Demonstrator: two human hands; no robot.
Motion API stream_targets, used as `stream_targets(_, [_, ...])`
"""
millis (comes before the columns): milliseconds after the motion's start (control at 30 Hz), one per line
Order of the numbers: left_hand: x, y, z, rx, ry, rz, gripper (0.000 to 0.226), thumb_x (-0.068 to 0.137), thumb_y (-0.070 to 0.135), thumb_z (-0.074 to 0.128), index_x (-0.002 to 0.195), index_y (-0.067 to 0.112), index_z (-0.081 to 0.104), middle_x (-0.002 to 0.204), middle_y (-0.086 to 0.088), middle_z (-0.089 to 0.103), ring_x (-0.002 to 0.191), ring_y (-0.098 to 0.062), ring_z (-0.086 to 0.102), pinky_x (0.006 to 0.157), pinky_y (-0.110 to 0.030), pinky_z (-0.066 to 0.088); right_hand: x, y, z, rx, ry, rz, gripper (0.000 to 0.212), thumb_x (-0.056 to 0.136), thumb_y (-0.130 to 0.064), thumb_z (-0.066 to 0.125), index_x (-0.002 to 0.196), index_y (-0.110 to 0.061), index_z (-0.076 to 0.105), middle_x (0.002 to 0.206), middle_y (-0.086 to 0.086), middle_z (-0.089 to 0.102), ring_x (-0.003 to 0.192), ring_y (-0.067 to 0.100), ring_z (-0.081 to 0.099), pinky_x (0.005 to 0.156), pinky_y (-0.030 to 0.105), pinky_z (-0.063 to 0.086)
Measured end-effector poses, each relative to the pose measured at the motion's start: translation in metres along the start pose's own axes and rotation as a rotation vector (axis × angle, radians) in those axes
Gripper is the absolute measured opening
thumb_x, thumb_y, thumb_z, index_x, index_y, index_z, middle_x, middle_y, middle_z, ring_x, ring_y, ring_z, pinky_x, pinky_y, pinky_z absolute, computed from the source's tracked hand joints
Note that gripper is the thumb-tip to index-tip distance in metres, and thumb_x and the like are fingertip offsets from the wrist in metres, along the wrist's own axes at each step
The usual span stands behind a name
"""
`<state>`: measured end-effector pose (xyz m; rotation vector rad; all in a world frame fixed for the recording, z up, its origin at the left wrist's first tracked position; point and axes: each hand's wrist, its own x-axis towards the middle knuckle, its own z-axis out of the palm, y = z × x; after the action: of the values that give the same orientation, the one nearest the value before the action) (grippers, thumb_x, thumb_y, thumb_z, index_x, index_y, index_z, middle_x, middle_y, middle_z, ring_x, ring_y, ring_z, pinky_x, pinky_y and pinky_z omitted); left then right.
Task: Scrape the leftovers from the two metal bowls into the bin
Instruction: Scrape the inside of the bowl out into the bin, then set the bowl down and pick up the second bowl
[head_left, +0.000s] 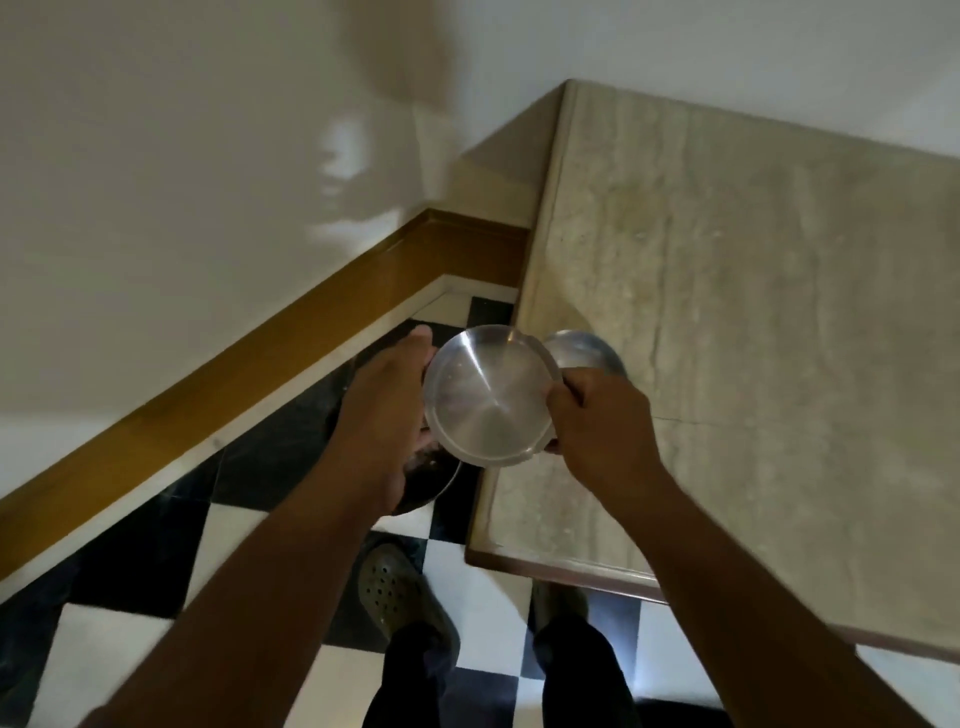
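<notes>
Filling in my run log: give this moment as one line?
left hand: holds bowl with leftovers | right hand: holds shiny bowl | third bowl on table | bin: unseen

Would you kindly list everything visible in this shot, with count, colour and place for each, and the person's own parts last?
metal plate: one, silver, held tilted between both hands at the table's edge
metal bowl on the table: one, silver, behind the plate, partly hidden
lower metal bowl: one, silver with dark leftovers, under the left hand, over the floor
table: one, pale beige stone top, right side
floor: black and white checked tiles, bottom
skirting board: one, brown, along the wall's foot
wall: cream, upper left
sandal: one seen clearly, grey-green, on the floor below
trousers: dark, bottom centre
left hand: gripping the plate's left rim
right hand: gripping the plate's right rim
</notes>
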<state>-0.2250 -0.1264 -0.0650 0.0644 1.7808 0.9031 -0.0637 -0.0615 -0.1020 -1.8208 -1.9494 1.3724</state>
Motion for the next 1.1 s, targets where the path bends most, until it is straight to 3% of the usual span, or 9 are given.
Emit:
stream_targets(100, [-0.013,0.012,0.05,-0.008,-0.086,0.022,0.032,0.102,0.043,0.044,0.117,0.024,0.065,0.12,-0.002,0.068,0.107,-0.019,0.065,0.078,-0.036,0.051,0.006,0.023,-0.047,-0.006,0.088,0.017,0.026,0.094,-0.015,0.05,0.085,0.0,0.068,0.081,0.018,0.07,0.075,0.032,0.069,0.067,0.054,0.059])
stream_targets(233, [-0.025,0.013,0.115,-0.008,-0.115,0.014,0.022,0.098,0.036,0.052,0.109,0.027,0.068,0.114,-0.003,0.066,0.106,-0.023,0.063,0.088,-0.047,0.058,0.013,0.064,-0.097,-0.007,0.162,0.108,0.026,0.092,-0.014,0.05,0.079,0.0,0.068,0.076,0.02,0.069,0.071,0.033,0.069,0.064,0.052,0.06])
stream_targets(367, [-0.03,0.002,0.17,0.055,-0.093,0.047,0.02,0.097,0.035,0.052,0.084,0.027,0.065,0.098,0.0,0.066,0.107,-0.029,0.063,0.101,-0.058,0.052,0.014,0.102,-0.126,-0.035,0.189,0.19,0.025,0.092,-0.013,0.051,0.08,-0.001,0.07,0.079,0.016,0.07,0.076,0.032,0.068,0.071,0.05,0.06])
stream_targets(500, [-0.034,-0.017,0.219,0.188,-0.187,0.088,0.03,0.096,0.036,0.044,0.101,0.02,0.069,0.109,-0.007,0.07,0.11,-0.034,0.063,0.102,-0.059,0.05,0.015,0.144,-0.148,-0.11,0.19,0.277,0.028,0.094,-0.014,0.048,0.08,-0.002,0.069,0.076,0.013,0.068,0.072,0.028,0.062,0.061,0.033,0.048])
stream_targets(600, [-0.032,-0.028,0.24,0.193,-0.171,0.047,0.021,0.094,0.039,0.048,0.087,0.03,0.066,0.1,0.006,0.066,0.107,-0.025,0.063,0.103,-0.056,0.051,0.02,0.168,-0.151,-0.127,0.185,0.311,0.029,0.095,-0.014,0.047,0.077,-0.006,0.068,0.068,0.005,0.062,0.06,0.017,0.055,0.049,0.022,0.037])
stream_targets(700, [-0.025,-0.038,0.256,0.234,-0.157,0.056,0.023,0.094,0.038,0.047,0.089,0.028,0.067,0.101,0.006,0.067,0.106,-0.021,0.064,0.102,-0.056,0.051,0.025,0.184,-0.155,-0.146,0.202,0.299,0.027,0.096,-0.014,0.047,0.082,-0.007,0.07,0.07,0.002,0.061,0.053,0.001,0.048,0.043,0.01,0.03])
stream_targets(900, [-0.013,-0.041,0.262,0.245,-0.095,0.055,0.028,0.08,0.04,0.052,0.091,0.028,0.074,0.104,0.002,0.073,0.105,-0.023,0.067,0.099,-0.056,0.054,0.031,0.188,-0.153,-0.201,0.223,0.252,0.028,0.098,-0.017,0.045,0.085,-0.005,0.068,0.073,0.002,0.057,0.052,0.0,0.042,0.046,0.011,0.025])
stream_targets(1000, [-0.018,-0.037,0.262,0.275,-0.11,0.061,0.032,0.082,0.041,0.05,0.098,0.026,0.073,0.105,0.003,0.073,0.105,-0.021,0.067,0.099,-0.056,0.054,0.03,0.187,-0.151,-0.193,0.219,0.26,0.027,0.097,-0.018,0.046,0.087,-0.005,0.067,0.081,0.007,0.066,0.055,0.002,0.046,0.047,0.012,0.028])
stream_targets(1100, [-0.029,-0.027,0.254,0.362,-0.118,0.129,0.032,0.087,0.041,0.049,0.1,0.021,0.07,0.106,0.0,0.071,0.103,-0.024,0.066,0.098,-0.056,0.054,0.022,0.175,-0.151,-0.185,0.29,0.249,0.023,0.093,-0.021,0.052,0.105,-0.006,0.064,0.106,0.013,0.062,0.088,0.023,0.06,0.066,0.022,0.042])
